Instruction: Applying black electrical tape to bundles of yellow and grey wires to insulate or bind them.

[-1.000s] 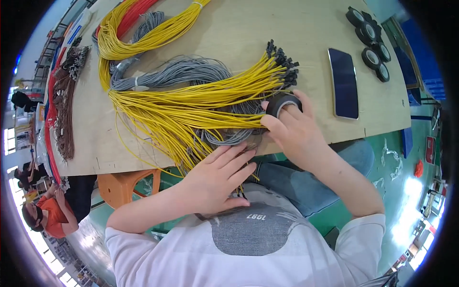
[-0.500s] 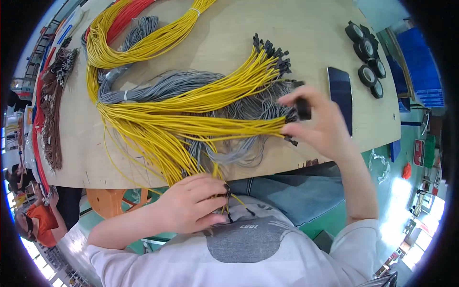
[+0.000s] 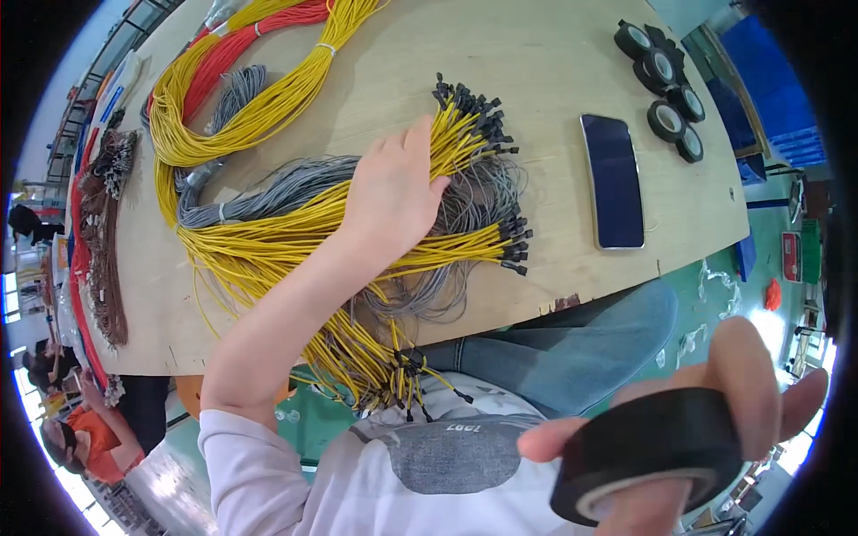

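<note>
Raised close to the camera at the lower right, my right hand (image 3: 747, 397) grips a roll of black tape (image 3: 648, 442), with a finger through its core. My left hand (image 3: 393, 188) is closed around a bundle of yellow cables (image 3: 452, 143) just behind their black connectors (image 3: 483, 116); its fingertips are partly hidden. A second yellow bunch (image 3: 456, 248) lies nearer me on the table, ending in black connectors (image 3: 514, 241). A third group of yellow cable ends (image 3: 366, 366) hangs over the table's near edge against my shirt. Thin grey wires (image 3: 487, 192) lie tangled between the bunches.
A dark-screened phone (image 3: 614, 183) lies on the wooden table (image 3: 554, 80), with several black tape rolls (image 3: 666, 121) beyond it. Looped yellow and red cables (image 3: 241, 40) sit at the far left, brown wires (image 3: 107, 259) along the left edge. A person in orange (image 3: 94, 438) is further left.
My left hand has left the cable ends at the near edge and moved up onto the upper yellow bundle. My right hand has pulled the tape roll away from the connectors, down toward me.
</note>
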Demonstrator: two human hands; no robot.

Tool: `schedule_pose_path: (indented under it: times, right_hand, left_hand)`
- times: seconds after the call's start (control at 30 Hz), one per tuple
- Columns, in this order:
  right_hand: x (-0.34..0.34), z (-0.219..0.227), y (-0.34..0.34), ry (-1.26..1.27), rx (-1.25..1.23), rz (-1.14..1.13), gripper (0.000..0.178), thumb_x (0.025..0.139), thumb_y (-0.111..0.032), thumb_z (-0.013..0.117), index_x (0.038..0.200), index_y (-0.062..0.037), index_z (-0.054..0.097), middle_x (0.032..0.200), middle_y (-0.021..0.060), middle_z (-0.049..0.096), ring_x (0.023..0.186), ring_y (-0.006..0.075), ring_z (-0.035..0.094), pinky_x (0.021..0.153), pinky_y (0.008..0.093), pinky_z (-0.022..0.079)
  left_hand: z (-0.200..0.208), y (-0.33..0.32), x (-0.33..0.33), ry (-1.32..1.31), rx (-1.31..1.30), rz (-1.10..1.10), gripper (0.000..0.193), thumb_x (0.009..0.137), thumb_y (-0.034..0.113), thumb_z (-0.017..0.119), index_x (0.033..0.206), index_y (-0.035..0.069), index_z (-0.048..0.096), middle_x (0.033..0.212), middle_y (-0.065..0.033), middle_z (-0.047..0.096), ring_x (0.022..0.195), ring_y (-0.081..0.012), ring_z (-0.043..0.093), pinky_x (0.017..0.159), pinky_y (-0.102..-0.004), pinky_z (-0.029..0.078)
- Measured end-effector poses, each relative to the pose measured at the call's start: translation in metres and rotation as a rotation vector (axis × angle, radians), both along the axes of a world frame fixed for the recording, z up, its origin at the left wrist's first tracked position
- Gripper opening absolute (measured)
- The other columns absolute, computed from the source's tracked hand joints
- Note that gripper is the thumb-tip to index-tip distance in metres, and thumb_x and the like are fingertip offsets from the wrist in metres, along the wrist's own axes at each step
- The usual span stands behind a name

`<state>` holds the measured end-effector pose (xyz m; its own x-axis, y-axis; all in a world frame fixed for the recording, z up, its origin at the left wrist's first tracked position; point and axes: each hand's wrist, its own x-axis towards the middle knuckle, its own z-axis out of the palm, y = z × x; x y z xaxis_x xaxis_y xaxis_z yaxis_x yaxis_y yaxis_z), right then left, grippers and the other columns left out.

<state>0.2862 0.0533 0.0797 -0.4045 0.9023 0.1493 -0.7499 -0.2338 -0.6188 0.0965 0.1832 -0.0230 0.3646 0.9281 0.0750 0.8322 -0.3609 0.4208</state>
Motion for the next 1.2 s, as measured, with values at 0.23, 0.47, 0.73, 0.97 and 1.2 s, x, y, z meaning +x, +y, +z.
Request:
schedule_pose_path:
  times: [0.23,0.47,0.73,0.97,1.2]
  right_hand:
    - [0.008,-0.021,-0.004,-0.341,0.035,-0.103,0.058,0.084,-0.062,0.038,0.109,-0.0087,0.04,0.104,0.0295,0.054,0.093,0.0345,0.057,0.093,0.0475,0.031]
    - [0.009,-0.024,0.015,-0.763,0.158,-0.157,0.055,0.083,-0.059,0.046,0.104,-0.0083,0.04,0.105,0.0198,0.058,0.085,0.0255,0.062,0.086,0.0426,0.043]
    - [-0.026,-0.082,0.018,-1.898,1.023,-0.256,0.035,0.068,-0.015,0.064,0.097,-0.0081,0.048,0.082,0.0079,0.049,0.087,0.0262,0.051,0.089,0.0508,0.033]
    - [-0.015,-0.027,0.07,-1.746,1.02,-0.095,0.034,0.062,-0.005,0.066,0.093,-0.0081,0.051,0.085,0.007,0.055,0.083,0.0258,0.055,0.088,0.0416,0.036]
    - [-0.016,-0.017,0.084,-1.623,1.076,-0.177,0.036,0.061,-0.002,0.067,0.093,-0.0071,0.051,0.084,0.0067,0.054,0.084,0.0263,0.053,0.087,0.0366,0.037]
  left_hand:
    - [0.024,-0.011,-0.011,-0.253,0.008,-0.195,0.049,0.073,0.009,0.063,0.118,0.0,0.047,0.105,-0.0191,0.055,0.096,-0.0359,0.053,0.082,-0.038,0.044]
    - [0.002,-0.02,-0.022,-0.163,-0.095,-0.278,0.047,0.075,0.017,0.063,0.117,0.0,0.048,0.113,-0.019,0.053,0.1,-0.0355,0.053,0.084,-0.0379,0.045]
    - [0.01,-0.02,-0.02,-0.174,-0.159,-0.29,0.05,0.076,0.015,0.063,0.121,0.001,0.046,0.113,-0.0176,0.052,0.106,-0.0346,0.049,0.091,-0.0371,0.04]
    - [0.031,-0.058,-0.027,-0.286,0.2,-0.326,0.039,0.075,0.014,0.064,0.109,0.0,0.052,0.105,-0.0165,0.056,0.096,-0.0338,0.053,0.083,-0.0386,0.043]
    - [0.024,-0.063,-0.019,-0.4,0.006,-0.151,0.03,0.074,0.016,0.065,0.099,0.002,0.057,0.086,-0.0127,0.061,0.08,-0.0298,0.058,0.07,-0.037,0.046]
